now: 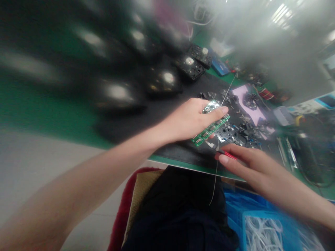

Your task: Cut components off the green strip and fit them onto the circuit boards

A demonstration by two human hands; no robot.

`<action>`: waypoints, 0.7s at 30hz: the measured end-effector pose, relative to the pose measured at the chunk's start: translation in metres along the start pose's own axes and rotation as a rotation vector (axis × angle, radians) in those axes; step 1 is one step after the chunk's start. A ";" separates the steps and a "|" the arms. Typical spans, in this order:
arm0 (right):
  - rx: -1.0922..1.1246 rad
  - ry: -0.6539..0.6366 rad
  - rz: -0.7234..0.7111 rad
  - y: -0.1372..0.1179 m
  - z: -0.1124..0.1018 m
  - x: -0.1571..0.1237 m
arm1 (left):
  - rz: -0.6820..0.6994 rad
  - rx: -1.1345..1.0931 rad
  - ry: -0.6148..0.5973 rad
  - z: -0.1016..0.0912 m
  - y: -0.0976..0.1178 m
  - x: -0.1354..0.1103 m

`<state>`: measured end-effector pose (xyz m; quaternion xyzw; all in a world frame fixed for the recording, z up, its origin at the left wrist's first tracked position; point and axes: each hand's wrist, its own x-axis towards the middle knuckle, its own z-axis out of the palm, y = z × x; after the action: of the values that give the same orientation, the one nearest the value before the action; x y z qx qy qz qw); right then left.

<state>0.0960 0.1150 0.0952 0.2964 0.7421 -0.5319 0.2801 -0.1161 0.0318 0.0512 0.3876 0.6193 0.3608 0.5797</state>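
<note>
My left hand (192, 118) is closed on a green circuit board panel (208, 132) made of several small boards in a row. The thumb lies across its top. My right hand (248, 162) pinches a slim tool with a red and black handle (227, 153). Its pale tip points at the lower edge of the panel; whether the two touch I cannot tell. A thin wire (216, 181) hangs past the table edge near my right fingertips, and another stretch runs up behind the panel. Small black and metal parts (231, 134) lie just beyond my hands.
Black housings (190, 66) with round pale centres stand on the dark mat (178, 151) at the back left, partly blurred. A pink sheet (247, 104) lies among loose parts. At the right is a white device with a screen (326, 101). Below the table sits a blue crate (237, 216) of pale tubing.
</note>
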 end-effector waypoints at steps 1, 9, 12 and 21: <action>0.003 -0.005 0.005 0.000 0.000 0.000 | -0.003 0.006 0.005 0.000 0.000 0.000; -0.062 0.013 0.001 0.001 0.003 0.003 | -0.011 0.017 0.025 0.000 0.000 0.000; -0.053 0.013 -0.010 0.001 0.003 0.002 | 0.003 0.025 0.038 0.000 0.001 0.001; 0.297 -0.102 0.008 0.003 -0.006 -0.003 | 0.067 -0.006 0.060 0.002 0.006 0.000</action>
<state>0.0997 0.1208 0.0978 0.3103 0.6387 -0.6491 0.2727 -0.1138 0.0346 0.0567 0.3957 0.6219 0.3932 0.5497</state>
